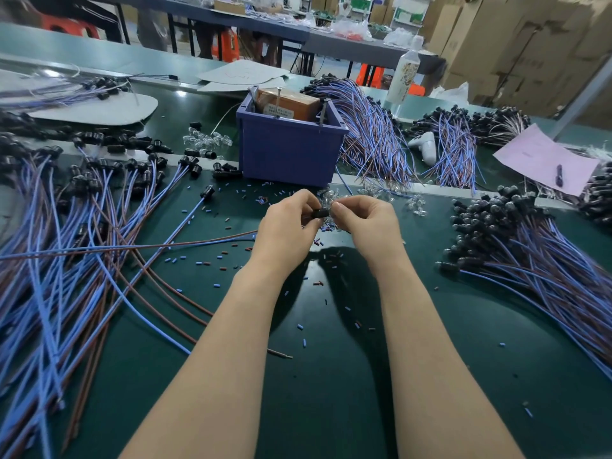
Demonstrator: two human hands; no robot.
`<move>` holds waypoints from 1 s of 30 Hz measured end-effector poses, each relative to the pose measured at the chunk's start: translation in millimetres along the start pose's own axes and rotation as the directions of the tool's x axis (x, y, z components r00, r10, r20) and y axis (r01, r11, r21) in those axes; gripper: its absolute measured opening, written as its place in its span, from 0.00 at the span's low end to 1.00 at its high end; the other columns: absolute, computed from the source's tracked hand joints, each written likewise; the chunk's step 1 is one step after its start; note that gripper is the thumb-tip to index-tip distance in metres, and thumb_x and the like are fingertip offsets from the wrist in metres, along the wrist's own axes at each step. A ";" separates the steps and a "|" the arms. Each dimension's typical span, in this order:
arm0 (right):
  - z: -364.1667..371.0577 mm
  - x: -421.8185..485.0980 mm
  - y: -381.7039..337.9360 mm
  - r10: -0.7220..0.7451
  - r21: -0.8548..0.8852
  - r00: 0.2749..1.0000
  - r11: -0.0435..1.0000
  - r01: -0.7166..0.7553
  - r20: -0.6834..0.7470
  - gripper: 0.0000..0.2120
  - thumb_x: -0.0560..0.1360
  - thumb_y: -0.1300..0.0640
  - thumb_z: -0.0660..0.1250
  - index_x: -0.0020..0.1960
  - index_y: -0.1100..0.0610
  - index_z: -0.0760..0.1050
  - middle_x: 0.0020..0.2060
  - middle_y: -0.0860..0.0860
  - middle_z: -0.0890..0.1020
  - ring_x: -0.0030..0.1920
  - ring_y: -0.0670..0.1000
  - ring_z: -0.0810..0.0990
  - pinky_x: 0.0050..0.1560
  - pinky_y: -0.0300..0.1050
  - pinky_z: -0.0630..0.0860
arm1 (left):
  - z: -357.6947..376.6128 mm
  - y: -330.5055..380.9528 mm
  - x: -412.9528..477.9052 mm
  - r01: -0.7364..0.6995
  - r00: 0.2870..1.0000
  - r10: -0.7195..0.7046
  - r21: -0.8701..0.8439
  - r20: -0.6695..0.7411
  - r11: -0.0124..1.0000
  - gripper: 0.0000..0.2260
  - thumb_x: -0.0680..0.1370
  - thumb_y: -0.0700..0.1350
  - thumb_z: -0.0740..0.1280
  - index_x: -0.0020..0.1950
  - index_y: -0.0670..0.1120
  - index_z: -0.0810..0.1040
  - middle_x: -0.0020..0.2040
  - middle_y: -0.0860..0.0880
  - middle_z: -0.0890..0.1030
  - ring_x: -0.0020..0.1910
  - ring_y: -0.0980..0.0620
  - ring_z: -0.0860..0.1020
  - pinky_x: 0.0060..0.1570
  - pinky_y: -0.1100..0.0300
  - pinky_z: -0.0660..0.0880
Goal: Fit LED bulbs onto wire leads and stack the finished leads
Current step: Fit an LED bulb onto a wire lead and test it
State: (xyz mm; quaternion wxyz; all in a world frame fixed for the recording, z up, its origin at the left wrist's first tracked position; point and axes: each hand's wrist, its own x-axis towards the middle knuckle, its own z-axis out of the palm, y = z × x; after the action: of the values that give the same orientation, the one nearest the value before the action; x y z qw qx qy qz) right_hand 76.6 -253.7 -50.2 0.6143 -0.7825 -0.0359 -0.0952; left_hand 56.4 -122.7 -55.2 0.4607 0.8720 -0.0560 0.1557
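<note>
Head view: left hand, fingers pinching the black socket of a wire lead trailing left across the green counter. Right hand, fingers pinching the socket's other end. Loose clear bulbs just beyond; blue bin behind; finished leads heaped right.

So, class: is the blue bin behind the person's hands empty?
No, the blue bin holds a brown cardboard box, and metal tools stick up beside the box.

A black socket on blue-brown lead, clear bulb heap behind.
</note>
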 end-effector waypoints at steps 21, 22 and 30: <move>-8.7 -3.1 -5.0 -0.052 0.060 0.994 0.997 0.046 0.101 0.09 0.74 0.66 0.68 0.44 0.53 0.80 0.38 0.47 0.83 0.39 0.41 0.80 0.44 0.32 0.75 | -5.2 -0.9 1.9 0.078 0.993 -0.066 -0.129 0.093 0.989 0.07 0.78 0.43 0.65 0.54 0.48 0.80 0.45 0.50 0.84 0.48 0.53 0.80 0.54 0.61 0.74; -8.3 -2.9 -5.0 -0.056 0.051 0.993 0.997 0.051 0.101 0.10 0.74 0.66 0.68 0.43 0.52 0.80 0.38 0.47 0.83 0.39 0.41 0.80 0.43 0.32 0.75 | -5.3 -1.3 2.0 0.085 0.993 -0.072 -0.129 0.098 0.988 0.07 0.78 0.43 0.65 0.54 0.49 0.80 0.45 0.50 0.84 0.47 0.53 0.80 0.53 0.62 0.73; 0.0 -3.5 -2.9 0.001 0.170 0.995 0.985 -0.018 0.102 0.08 0.75 0.64 0.68 0.43 0.52 0.81 0.38 0.50 0.84 0.41 0.46 0.81 0.51 0.39 0.79 | -8.6 -0.6 2.5 0.064 0.996 -0.053 -0.160 0.070 0.985 0.05 0.78 0.41 0.65 0.51 0.48 0.80 0.38 0.54 0.81 0.40 0.59 0.80 0.46 0.72 0.72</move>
State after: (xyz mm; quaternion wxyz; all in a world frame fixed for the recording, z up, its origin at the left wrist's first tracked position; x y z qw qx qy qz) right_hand 72.7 -252.8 -48.1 0.6768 -0.7310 -0.0714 -0.0490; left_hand 57.0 -115.2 -50.3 0.5325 0.8375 -0.0579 0.1081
